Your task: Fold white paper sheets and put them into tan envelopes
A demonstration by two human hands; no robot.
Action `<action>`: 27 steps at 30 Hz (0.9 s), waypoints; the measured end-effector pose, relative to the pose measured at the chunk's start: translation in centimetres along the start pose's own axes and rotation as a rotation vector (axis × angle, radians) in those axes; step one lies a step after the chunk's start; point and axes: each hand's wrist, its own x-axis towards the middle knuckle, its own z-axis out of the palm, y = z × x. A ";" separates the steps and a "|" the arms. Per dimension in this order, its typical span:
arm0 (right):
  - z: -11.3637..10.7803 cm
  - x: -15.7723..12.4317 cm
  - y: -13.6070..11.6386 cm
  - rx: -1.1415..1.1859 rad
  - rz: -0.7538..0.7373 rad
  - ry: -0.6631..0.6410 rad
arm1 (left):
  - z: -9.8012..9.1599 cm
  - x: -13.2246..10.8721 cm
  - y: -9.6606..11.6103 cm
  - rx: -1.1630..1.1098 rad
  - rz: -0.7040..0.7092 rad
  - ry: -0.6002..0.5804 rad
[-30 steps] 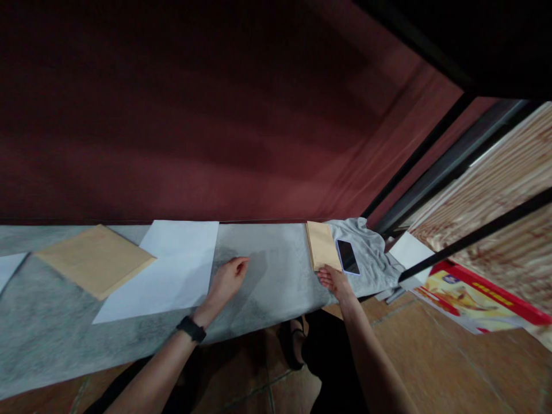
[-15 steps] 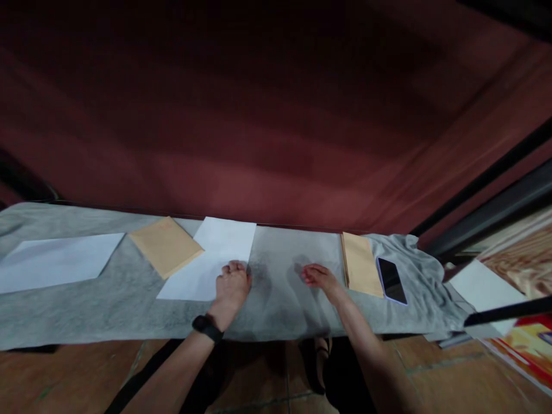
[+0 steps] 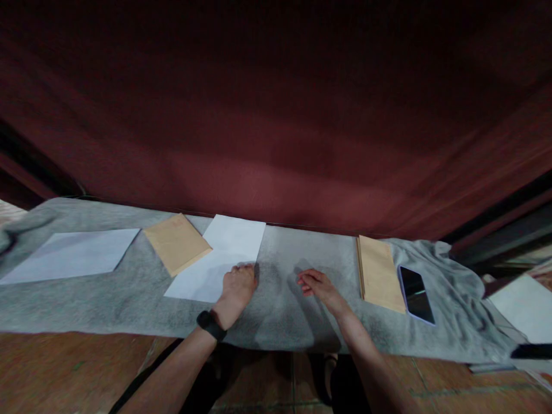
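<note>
My left hand [image 3: 240, 286], with a black watch [image 3: 211, 325] on its wrist, is over the lower right edge of a white sheet of paper [image 3: 235, 238]. Its fingers are curled under, so their tips and anything in them are hidden. A tan envelope [image 3: 177, 242] overlaps the left part of that sheet. To the right, my right hand [image 3: 317, 283] is over bare grey cloth, its fingers loosely bent and apart, holding nothing. A stack of tan envelopes [image 3: 380, 274] lies to the right of that hand.
Grey cloth [image 3: 129, 313] covers the long narrow surface. Another white sheet [image 3: 77, 252] lies at the left, and a phone [image 3: 416, 294] beside the envelope stack. A dark red upright surface [image 3: 276, 144] rises along the back edge. Tiled floor [image 3: 64, 368] shows below.
The view has shifted a little, so the phone and stack appear farther right. My right hand's fingers have spread slightly. My left hand remains at the sheet's edge.
</note>
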 end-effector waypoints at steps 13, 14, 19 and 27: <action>2.3 0.1 -1.2 0.078 -0.022 0.009 | -1.2 -2.2 8.3 -0.252 0.160 -0.046; 2.4 0.1 -1.2 0.070 -0.055 0.022 | -0.9 -2.7 9.2 -0.283 0.188 -0.041; 0.8 1.0 -0.7 -0.086 -0.187 0.086 | -0.2 -3.3 10.9 -0.392 0.302 0.007; -1.1 1.4 -0.1 -0.221 -0.164 0.139 | 2.0 0.2 6.3 -0.252 0.209 0.264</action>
